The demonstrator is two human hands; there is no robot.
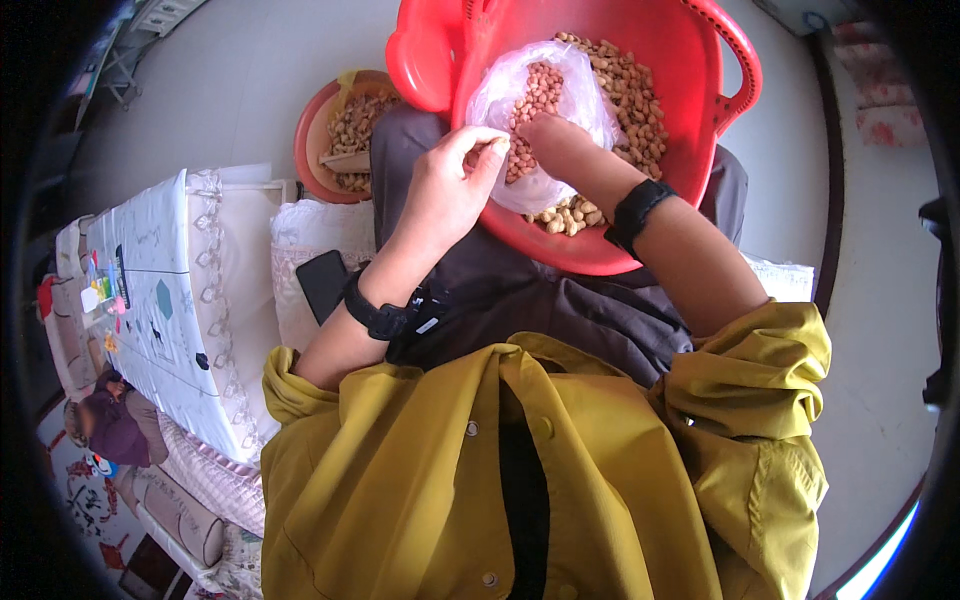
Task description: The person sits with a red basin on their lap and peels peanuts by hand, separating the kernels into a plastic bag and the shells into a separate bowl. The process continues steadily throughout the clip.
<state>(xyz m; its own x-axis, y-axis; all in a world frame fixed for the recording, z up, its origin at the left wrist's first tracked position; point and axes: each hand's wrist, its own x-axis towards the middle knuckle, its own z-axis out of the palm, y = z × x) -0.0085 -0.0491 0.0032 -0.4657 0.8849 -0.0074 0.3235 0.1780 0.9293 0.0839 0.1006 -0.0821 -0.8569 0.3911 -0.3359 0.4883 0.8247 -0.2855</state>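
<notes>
A red plastic basin point(686, 97) rests on my lap, with unshelled peanuts point(634, 97) in it. On them lies an open clear plastic bag point(506, 71) holding shelled peanut kernels point(541, 86). My left hand point(457, 176) is at the basin's left rim, its thumb and forefinger pinched on a small piece that looks like peanut shell. Over the bag's opening is my right hand point(559, 142), back up; its fingers are bent down and mostly hidden, so whether it holds anything does not show. The two hands are close together.
A round bowl point(304, 142) with peanut shells point(349, 127) stands at the left beyond my knee. A black phone point(322, 285) lies on a lace-covered seat by my left forearm. Farther left are a table with a patterned cover point(161, 300) and a seated person point(124, 424).
</notes>
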